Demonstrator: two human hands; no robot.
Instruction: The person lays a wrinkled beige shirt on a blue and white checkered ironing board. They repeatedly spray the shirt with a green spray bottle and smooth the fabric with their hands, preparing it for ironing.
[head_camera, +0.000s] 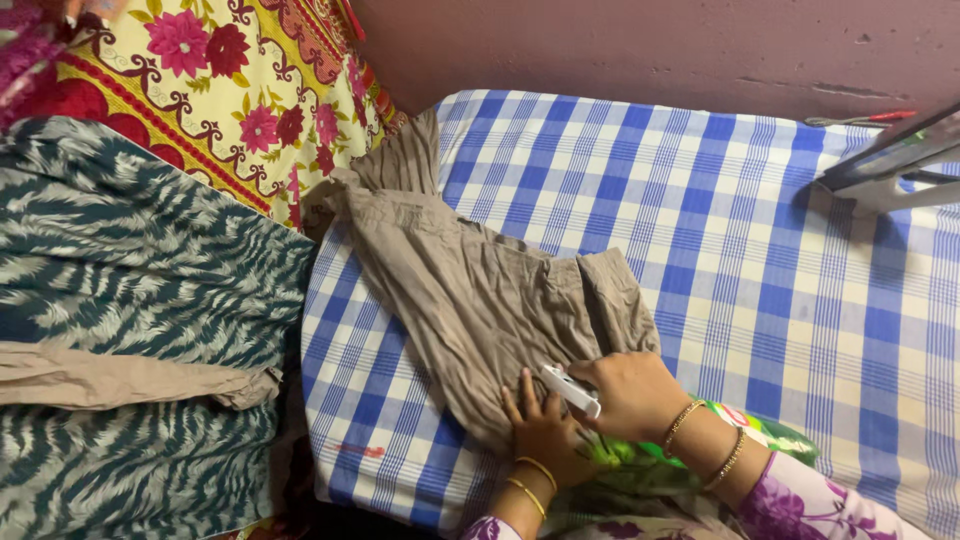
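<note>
While the left hand (545, 432) presses flat on crinkled beige cloth (480, 290), fingers spread, holding nothing. The right hand (632, 395) beside it grips a slim white tool (571, 389).

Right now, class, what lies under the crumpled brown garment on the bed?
Under the brown garment is the blue-and-white checked sheet, showing all around it. The left hand presses its lower edge. Anything else beneath the cloth is covered and cannot be seen.

Purple floral sleeves, 2 thin gold bangles on each wrist, left grip (545, 435) and right grip (635, 395) bare
</note>
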